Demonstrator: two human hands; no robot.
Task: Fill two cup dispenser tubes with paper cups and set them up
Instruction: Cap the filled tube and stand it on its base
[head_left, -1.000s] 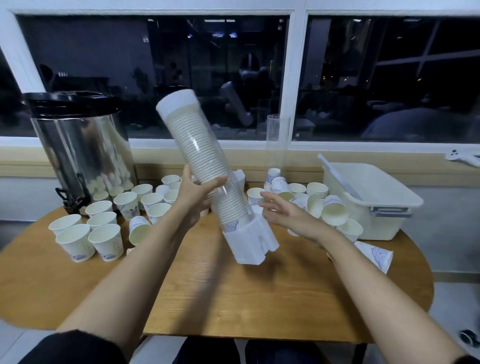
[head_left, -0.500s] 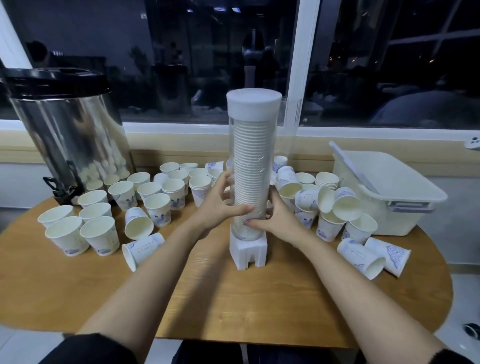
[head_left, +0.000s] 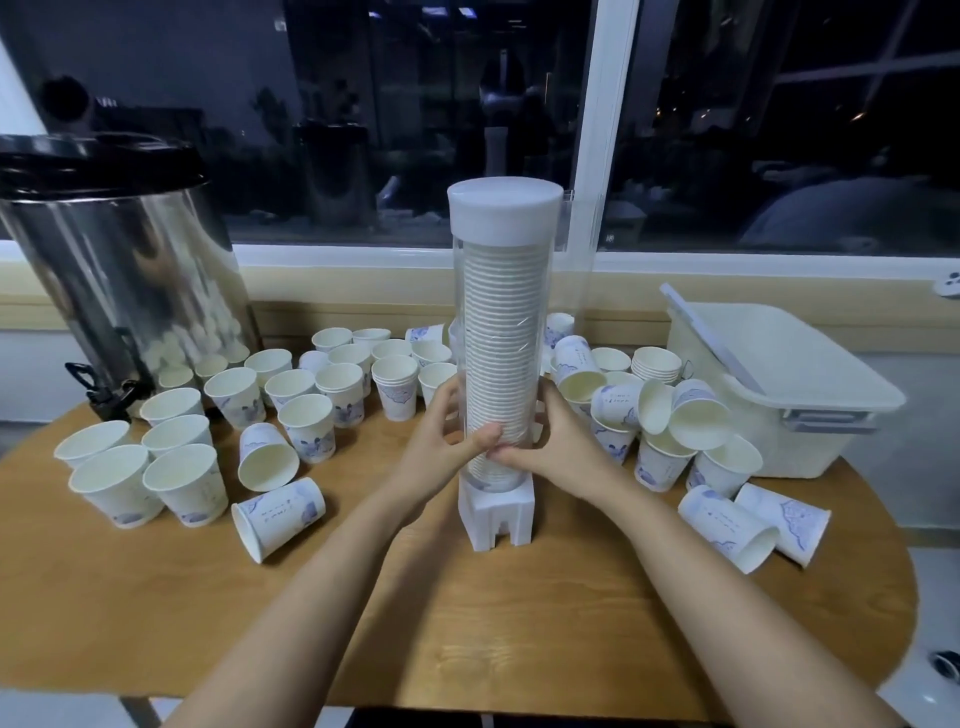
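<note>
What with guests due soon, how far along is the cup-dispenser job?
Done: one clear plastic tube, white-capped, stands upright on the wooden table, packed with stacked cups. In hand: left hand and right hand grip its lower part. Left: a second clear tube behind it looks empty; loose white paper cups lie around.

Two bare forearms (head_left: 311, 597), bare left grip (head_left: 441, 447) and right grip (head_left: 561, 441).

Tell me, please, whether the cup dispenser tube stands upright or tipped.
Upright: the cup dispenser tube stands vertical, its white base flat on the wooden table, left hand and right hand gripping it.
</note>
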